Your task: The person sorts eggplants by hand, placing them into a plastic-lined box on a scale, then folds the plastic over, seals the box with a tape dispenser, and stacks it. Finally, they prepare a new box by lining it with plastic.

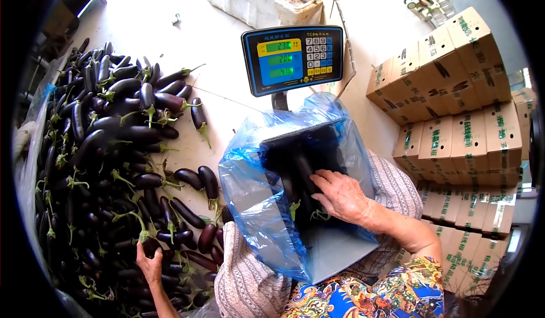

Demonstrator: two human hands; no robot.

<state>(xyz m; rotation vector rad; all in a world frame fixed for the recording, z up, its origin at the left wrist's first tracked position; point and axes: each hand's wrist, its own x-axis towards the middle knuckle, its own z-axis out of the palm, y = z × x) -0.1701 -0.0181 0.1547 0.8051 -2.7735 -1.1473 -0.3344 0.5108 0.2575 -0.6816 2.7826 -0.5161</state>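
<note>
My right hand [343, 196] reaches into an open box lined with a blue plastic bag [250, 199], its fingers resting on a dark eggplant [304, 167] inside. The box's interior is dark, so its other contents are hard to make out. Down at the lower left, my left hand [150, 264] has its fingers curled round the end of an eggplant [149, 244] at the edge of a large eggplant pile [108, 130]. Behind the box stands a scale display [295, 59] with lit green digits.
Printed cardboard boxes [465, 142] are stacked along the right side. A white foam box [261, 3] sits on the floor beyond the scale display. Loose eggplants [198, 113] lie at the pile's right edge, close to my knees.
</note>
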